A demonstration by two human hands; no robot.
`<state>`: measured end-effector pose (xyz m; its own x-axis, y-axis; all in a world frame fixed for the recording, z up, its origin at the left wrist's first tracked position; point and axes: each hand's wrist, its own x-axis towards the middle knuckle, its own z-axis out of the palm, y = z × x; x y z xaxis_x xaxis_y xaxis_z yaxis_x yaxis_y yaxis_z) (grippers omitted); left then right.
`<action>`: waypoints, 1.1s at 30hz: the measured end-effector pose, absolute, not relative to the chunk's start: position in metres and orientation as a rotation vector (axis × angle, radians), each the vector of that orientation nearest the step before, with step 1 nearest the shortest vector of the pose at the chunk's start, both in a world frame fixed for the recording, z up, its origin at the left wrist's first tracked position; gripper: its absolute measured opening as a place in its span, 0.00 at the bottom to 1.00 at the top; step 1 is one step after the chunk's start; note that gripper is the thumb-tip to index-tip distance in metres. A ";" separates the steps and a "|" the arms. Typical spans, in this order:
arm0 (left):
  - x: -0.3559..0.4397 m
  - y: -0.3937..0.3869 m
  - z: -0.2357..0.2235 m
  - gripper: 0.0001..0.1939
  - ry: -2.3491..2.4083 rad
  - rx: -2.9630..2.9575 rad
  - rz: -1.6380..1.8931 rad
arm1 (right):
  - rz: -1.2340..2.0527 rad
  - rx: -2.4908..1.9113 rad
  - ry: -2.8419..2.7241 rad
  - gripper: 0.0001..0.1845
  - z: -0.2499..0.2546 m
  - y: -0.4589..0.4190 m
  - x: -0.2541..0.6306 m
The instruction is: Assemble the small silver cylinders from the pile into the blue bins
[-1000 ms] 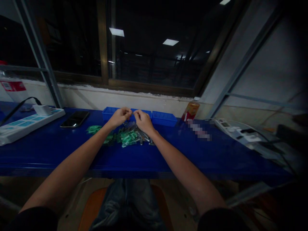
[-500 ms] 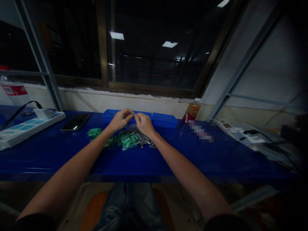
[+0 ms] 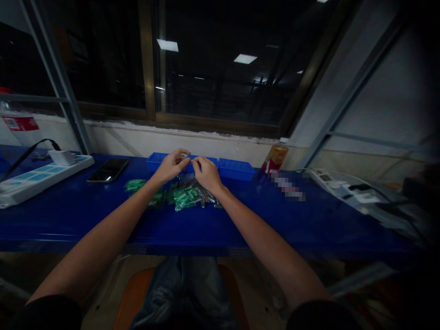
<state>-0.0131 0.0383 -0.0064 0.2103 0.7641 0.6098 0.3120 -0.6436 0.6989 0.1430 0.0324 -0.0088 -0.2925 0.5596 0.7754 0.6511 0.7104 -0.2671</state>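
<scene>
Close together above the blue table (image 3: 103,220), my left hand (image 3: 173,166) and my right hand (image 3: 206,173) meet at the fingertips. Both are closed in a pinch, and whatever lies between the fingers is too small to make out. Just below them is a heap of small clear bags with green pieces (image 3: 184,198). Dark and metallic slim parts (image 3: 207,198) lie at its right, partly under my right hand. More green bags (image 3: 134,184) are beside my left forearm. Behind the hands stand blue trays (image 3: 237,169), partly covered by my fingers.
A phone (image 3: 107,170) and a white power strip (image 3: 44,181) with a plugged charger lie to the left, near a red-labelled bottle (image 3: 21,123). At right are a drink bottle (image 3: 275,159) and another power strip (image 3: 338,185) with cables. A window (image 3: 220,68) rises behind the table.
The fingertips of my two hands have drawn slightly apart, and my left index finger is lifted more. The whole view has shifted a little; the bags look unmoved.
</scene>
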 end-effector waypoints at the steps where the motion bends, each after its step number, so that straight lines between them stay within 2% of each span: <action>1: -0.013 0.039 -0.007 0.16 0.956 2.089 1.425 | -0.106 -0.925 -1.978 0.13 -0.009 0.033 0.143; 4: -0.013 0.041 -0.008 0.13 0.972 2.163 1.405 | -0.039 -0.899 -1.986 0.15 -0.010 0.036 0.144; 7: -0.014 0.041 -0.007 0.12 1.072 2.160 1.395 | 0.008 -0.886 -1.973 0.10 -0.012 0.038 0.144; 8: -0.014 0.041 -0.006 0.12 1.116 2.164 1.387 | 0.012 -0.876 -1.976 0.12 -0.013 0.038 0.144; 10: -0.014 0.038 -0.004 0.14 1.206 2.199 1.361 | -0.008 -0.844 -1.998 0.14 -0.013 0.037 0.144; 14: -0.014 0.034 -0.002 0.20 1.256 2.202 1.326 | -0.076 -0.845 -2.026 0.08 -0.010 0.035 0.143; 18: -0.012 0.033 -0.003 0.15 1.101 2.105 1.399 | -0.083 -0.928 -1.982 0.12 -0.008 0.034 0.144; 20: -0.011 0.033 -0.004 0.17 1.008 2.117 1.428 | -0.077 -0.956 -1.970 0.13 -0.008 0.036 0.144; 22: -0.011 0.034 -0.005 0.15 0.990 2.157 1.428 | -0.066 -0.967 -1.971 0.15 -0.009 0.037 0.145; 25: -0.011 0.035 -0.004 0.12 1.077 2.193 1.417 | -0.036 -0.950 -1.974 0.13 -0.011 0.037 0.145; 29: -0.013 0.033 -0.001 0.16 1.257 2.262 1.377 | -0.035 -0.902 -1.995 0.14 -0.011 0.034 0.144; 33: -0.013 0.030 0.000 0.21 1.275 2.237 1.348 | -0.082 -0.913 -2.009 0.08 -0.007 0.030 0.143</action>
<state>-0.0134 0.0295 0.0002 0.1963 0.7739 0.6022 0.5579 -0.5931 0.5804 0.1428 0.0296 -0.0073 -0.3228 0.5701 0.7555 0.6301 0.7251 -0.2780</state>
